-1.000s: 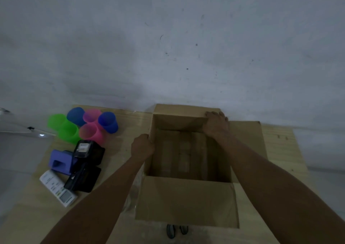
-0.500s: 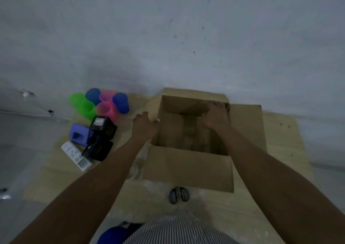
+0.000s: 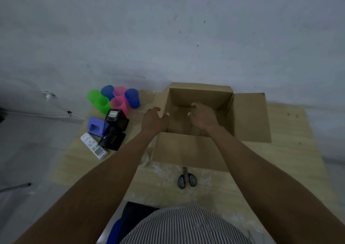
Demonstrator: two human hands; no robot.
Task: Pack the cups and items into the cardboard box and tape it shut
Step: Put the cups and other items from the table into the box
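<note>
Cardboard box: right hand withdrawn from far wall; left hand loosened

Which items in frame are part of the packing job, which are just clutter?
Job: cardboard box, coloured cups, purple block, black gadgets, white remote, scissors, probable clear tape roll.
Lying about: white cable left of the board, thin rod on the floor.

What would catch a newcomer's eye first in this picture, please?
The open cardboard box stands at the centre, with the left hand at its left wall and the right hand over its inside. Bright green, blue and pink cups cluster far left on the table; scissors lie before the box.
</note>
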